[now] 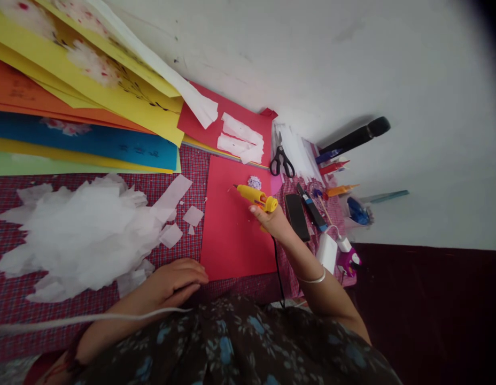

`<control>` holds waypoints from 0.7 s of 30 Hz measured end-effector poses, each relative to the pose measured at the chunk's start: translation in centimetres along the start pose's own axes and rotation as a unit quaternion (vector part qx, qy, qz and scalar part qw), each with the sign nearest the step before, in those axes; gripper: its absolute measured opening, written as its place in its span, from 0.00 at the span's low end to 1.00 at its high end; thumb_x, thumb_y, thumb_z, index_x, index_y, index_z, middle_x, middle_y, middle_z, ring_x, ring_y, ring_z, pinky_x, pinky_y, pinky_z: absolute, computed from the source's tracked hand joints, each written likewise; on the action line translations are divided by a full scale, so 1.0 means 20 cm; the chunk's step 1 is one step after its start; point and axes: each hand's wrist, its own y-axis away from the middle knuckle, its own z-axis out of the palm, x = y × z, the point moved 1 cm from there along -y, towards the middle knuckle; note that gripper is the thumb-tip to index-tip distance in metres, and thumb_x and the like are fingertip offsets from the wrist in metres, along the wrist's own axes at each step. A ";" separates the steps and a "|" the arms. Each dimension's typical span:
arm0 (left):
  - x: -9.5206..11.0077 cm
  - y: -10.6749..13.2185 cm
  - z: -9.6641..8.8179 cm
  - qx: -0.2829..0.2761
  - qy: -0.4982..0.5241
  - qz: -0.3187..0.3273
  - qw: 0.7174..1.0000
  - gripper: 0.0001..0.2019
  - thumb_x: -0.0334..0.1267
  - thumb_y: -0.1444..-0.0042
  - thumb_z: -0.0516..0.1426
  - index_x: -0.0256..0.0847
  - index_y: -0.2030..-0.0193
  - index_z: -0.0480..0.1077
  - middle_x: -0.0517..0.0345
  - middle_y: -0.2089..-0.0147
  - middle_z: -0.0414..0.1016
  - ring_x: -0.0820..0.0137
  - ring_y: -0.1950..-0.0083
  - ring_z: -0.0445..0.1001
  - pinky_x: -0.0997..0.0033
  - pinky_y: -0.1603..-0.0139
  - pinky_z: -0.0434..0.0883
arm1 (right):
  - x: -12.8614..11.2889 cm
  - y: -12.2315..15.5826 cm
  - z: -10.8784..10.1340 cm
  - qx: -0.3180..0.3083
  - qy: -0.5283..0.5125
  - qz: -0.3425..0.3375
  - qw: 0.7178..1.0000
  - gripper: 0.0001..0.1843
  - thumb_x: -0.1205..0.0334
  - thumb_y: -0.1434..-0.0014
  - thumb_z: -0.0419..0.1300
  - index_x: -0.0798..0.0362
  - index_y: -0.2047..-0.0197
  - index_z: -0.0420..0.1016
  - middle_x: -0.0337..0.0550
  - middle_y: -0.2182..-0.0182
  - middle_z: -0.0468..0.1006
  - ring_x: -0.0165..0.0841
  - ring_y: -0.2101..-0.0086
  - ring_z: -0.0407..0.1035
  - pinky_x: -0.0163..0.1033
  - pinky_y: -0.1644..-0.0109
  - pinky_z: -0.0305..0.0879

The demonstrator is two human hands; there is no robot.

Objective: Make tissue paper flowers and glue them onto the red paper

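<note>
My right hand (270, 218) is wrapped round a yellow glue gun (256, 197), its nozzle pointing left over the red paper sheet (235, 235). A black cord runs down from the gun toward my lap. Just behind the gun sits a small lilac-and-white speckled clump (254, 183) on the sheet. My left hand (184, 279) lies with fingers stretched out at the sheet's lower left corner, holding nothing. Left of the sheet is a large heap of thin white paper pieces (87, 230), with a few loose white squares (193, 216) beside it.
Yellow, orange and blue decorated sheets (144, 149) are stacked at the upper left. Black-handled scissors (281, 160), a phone (296, 216), a cutter knife (312, 207) and a white power adapter (327, 251) lie on the right. A wall (312, 59) rises behind the table.
</note>
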 end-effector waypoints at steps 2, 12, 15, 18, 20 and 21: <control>0.01 0.00 0.00 -0.008 0.003 -0.004 1.000 0.11 0.33 0.32 0.50 0.42 0.53 0.74 0.55 0.55 0.80 0.70 0.50 0.77 0.74 0.47 0.73 | 0.00 0.00 0.00 0.024 0.001 -0.005 1.000 0.35 0.38 0.45 0.63 0.54 0.43 0.74 0.52 0.55 0.81 0.40 0.57 0.76 0.41 0.58 0.73; -0.02 0.00 0.02 0.009 -0.007 0.026 1.000 0.12 0.34 0.31 0.50 0.41 0.54 0.75 0.54 0.57 0.80 0.71 0.51 0.77 0.76 0.47 0.72 | -0.10 0.03 0.01 -0.038 -0.051 0.015 0.998 0.33 0.40 0.44 0.64 0.53 0.42 0.73 0.49 0.59 0.81 0.37 0.59 0.76 0.39 0.60 0.76; -0.04 0.00 0.03 0.018 -0.011 0.026 0.999 0.12 0.35 0.31 0.49 0.42 0.53 0.75 0.54 0.57 0.80 0.70 0.51 0.77 0.75 0.47 0.72 | -0.09 0.01 0.02 -0.032 -0.050 0.005 0.998 0.34 0.38 0.45 0.64 0.52 0.43 0.73 0.51 0.52 0.80 0.42 0.49 0.74 0.43 0.48 0.74; -0.04 0.01 0.03 0.012 -0.010 0.022 1.000 0.12 0.35 0.31 0.49 0.42 0.53 0.75 0.55 0.57 0.80 0.70 0.51 0.77 0.75 0.47 0.72 | -0.07 -0.01 0.02 -0.042 -0.051 -0.016 0.998 0.35 0.38 0.45 0.64 0.52 0.42 0.73 0.53 0.43 0.76 0.43 0.41 0.69 0.49 0.36 0.66; -0.03 0.00 0.02 0.010 -0.010 0.023 1.000 0.12 0.35 0.31 0.49 0.42 0.54 0.75 0.55 0.57 0.81 0.71 0.51 0.77 0.75 0.47 0.72 | -0.06 -0.01 0.02 -0.046 -0.060 -0.025 0.997 0.36 0.39 0.46 0.64 0.52 0.41 0.73 0.54 0.40 0.73 0.44 0.39 0.67 0.51 0.32 0.60; -0.03 0.00 0.02 0.011 -0.011 0.024 1.000 0.12 0.35 0.31 0.49 0.41 0.54 0.75 0.55 0.57 0.81 0.71 0.52 0.77 0.75 0.48 0.72 | -0.05 -0.02 0.02 -0.046 -0.064 -0.024 0.997 0.37 0.39 0.47 0.65 0.53 0.40 0.72 0.54 0.40 0.73 0.44 0.38 0.66 0.51 0.32 0.60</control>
